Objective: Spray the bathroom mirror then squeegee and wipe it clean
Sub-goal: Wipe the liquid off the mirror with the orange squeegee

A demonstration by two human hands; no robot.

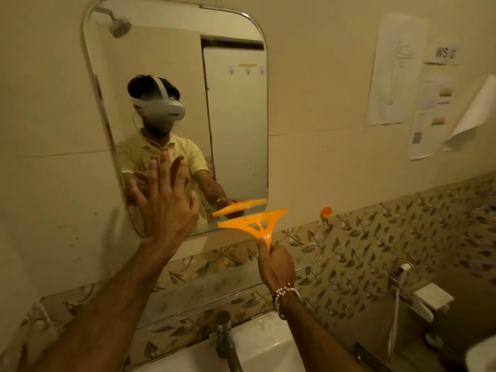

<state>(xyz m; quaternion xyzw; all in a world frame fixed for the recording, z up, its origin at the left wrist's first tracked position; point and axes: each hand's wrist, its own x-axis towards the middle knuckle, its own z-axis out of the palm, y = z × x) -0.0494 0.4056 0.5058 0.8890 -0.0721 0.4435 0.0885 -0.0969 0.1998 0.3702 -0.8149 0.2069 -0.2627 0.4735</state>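
Note:
A rounded rectangular mirror (236,116) hangs on the beige tiled wall. My left hand (166,202) lies flat with spread, straight fingers against the mirror's lower left part. My right hand (276,264) grips the handle of an orange squeegee (255,220). Its blade sits along the mirror's bottom edge at the lower right corner, tilted up to the right. The glass reflects a person in a yellow shirt wearing a headset, plus the squeegee.
A white sink (268,345) with a metal tap (225,336) lies below my arms. A glass shelf (204,294) runs along the leaf-patterned tile band. Papers (429,103) hang on the right wall, with an orange hook (326,212) and a hand sprayer (402,272).

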